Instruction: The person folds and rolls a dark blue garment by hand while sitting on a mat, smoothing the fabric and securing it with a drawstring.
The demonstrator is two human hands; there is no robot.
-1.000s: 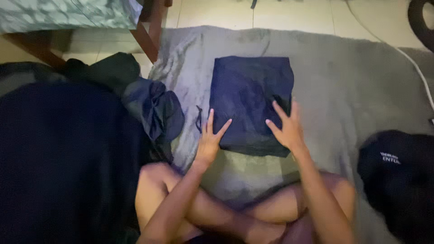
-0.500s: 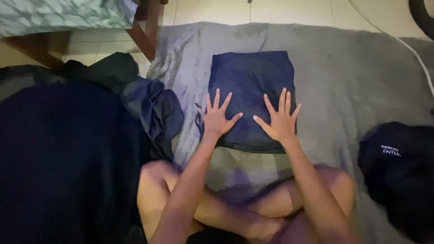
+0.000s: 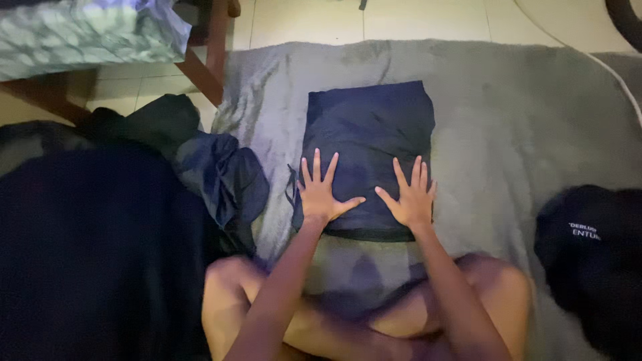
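A folded dark blue garment [image 3: 366, 137] lies as a neat rectangle on a grey blanket [image 3: 508, 134] spread over the floor. My left hand [image 3: 322, 195] rests flat on the garment's near left part, fingers spread. My right hand [image 3: 409, 199] presses flat on its near right part, fingers spread too. Neither hand grips anything. My crossed bare legs [image 3: 374, 314] sit just below the garment's near edge.
A heap of dark clothes [image 3: 100, 234] fills the left, with a crumpled blue piece [image 3: 224, 177] beside the blanket. A black garment with white print [image 3: 592, 254] lies at the right. Wooden furniture legs [image 3: 200, 67] and a patterned cover [image 3: 80, 33] stand top left on tiled floor.
Both hands have moved closer together onto the garment's near half and now lie flat, side by side. The view has shifted slightly.
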